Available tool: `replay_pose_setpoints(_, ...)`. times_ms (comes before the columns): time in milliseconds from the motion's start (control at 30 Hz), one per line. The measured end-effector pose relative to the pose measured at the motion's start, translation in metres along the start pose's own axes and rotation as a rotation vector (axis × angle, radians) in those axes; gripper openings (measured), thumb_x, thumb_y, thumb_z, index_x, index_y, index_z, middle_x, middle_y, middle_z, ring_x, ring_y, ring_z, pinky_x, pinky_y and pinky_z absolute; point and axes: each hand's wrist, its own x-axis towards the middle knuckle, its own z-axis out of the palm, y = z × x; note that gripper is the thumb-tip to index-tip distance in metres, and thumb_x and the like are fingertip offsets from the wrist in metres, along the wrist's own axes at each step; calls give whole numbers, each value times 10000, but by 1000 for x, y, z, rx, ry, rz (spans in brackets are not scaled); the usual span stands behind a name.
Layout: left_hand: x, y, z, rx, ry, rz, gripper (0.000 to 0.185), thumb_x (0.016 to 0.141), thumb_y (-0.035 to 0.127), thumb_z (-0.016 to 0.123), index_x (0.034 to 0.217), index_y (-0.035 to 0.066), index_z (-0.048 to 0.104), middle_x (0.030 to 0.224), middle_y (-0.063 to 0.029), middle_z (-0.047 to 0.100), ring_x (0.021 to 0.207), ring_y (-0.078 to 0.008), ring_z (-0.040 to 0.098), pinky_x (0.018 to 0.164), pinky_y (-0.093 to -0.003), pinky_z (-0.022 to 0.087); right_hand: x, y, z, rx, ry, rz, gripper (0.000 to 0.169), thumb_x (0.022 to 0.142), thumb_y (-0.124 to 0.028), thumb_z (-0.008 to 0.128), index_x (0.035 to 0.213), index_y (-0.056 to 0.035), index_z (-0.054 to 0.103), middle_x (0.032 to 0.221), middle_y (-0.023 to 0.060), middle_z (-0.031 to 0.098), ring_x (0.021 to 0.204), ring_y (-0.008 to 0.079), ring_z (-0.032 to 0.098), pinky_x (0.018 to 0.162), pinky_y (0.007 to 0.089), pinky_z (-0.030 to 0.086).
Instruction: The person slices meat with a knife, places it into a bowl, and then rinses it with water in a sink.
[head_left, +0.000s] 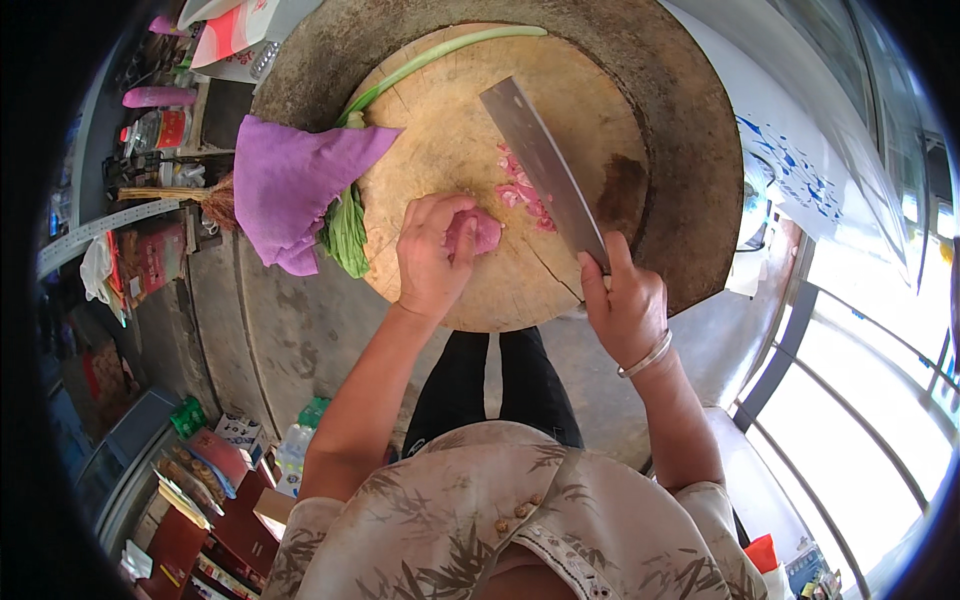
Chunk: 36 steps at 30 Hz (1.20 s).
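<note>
A lump of raw meat (484, 231) rests on the round wooden chopping board (435, 105), and my left hand (436, 251) holds it with curled fingers. The grip of a cleaver (544, 169) is in my right hand (626, 300). Its broad blade points up and to the left, over the board, apart from the lump. Small cut pieces of meat (517, 187) lie beside the blade and partly behind it. How the blade meets the board is not clear.
A purple cloth (300, 187) hangs over the board's left side, covering part of a leafy green vegetable (349, 236). A long pale green stalk (450, 54) curves along the far rim. The board sits on a larger dark round stand (690, 172). A straw broom (217, 201) is at left.
</note>
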Motion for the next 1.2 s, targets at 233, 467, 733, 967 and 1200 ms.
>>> replay_pose_setpoints(233,-1,-7,-1,-313,37,-154,185,802,10,646,983,28,615,985,-74,637,916,-223,578,782,-346,482,-18,-1,9,-220,2,-105,203,794,-82,636,985,-88,567,608,124,580,526,319,585,464,409,449)
replay_pose_setpoints(467,22,14,-40,-745,300,-360,159,912,64,572,1062,12,584,1030,-31,616,959,-128,556,861,-276,429,-23,-4,14,-367,78,-234,339,687,-96,626,1024,-108,588,649,39,479,537,208,551,489,322,443)
replay_pose_setpoints(733,41,38,-23,46,-573,318,233,793,26,618,1025,24,633,1049,-121,614,962,-305,572,861,-386,462,-16,3,31,-458,121,-298,278,711,-100,580,987,-83,561,661,29,458,607,180,547,527,299,441)
replay_pose_setpoints(967,65,19,1,-6,-541,179,223,893,87,587,1103,15,603,1154,-105,586,1022,-246,582,864,-335,474,-25,-6,32,-427,55,-309,241,719,-107,585,957,-95,545,663,17,448,601,164,540,520,298,434)
replay_pose_setpoints(1200,82,-18,-40,-398,-304,-240,201,928,29,535,1117,37,601,1095,-21,614,986,-139,587,863,-258,454,-67,3,17,-67,-78,-26,256,715,-81,596,966,-119,561,691,72,564,609,263,595,530,353,467)
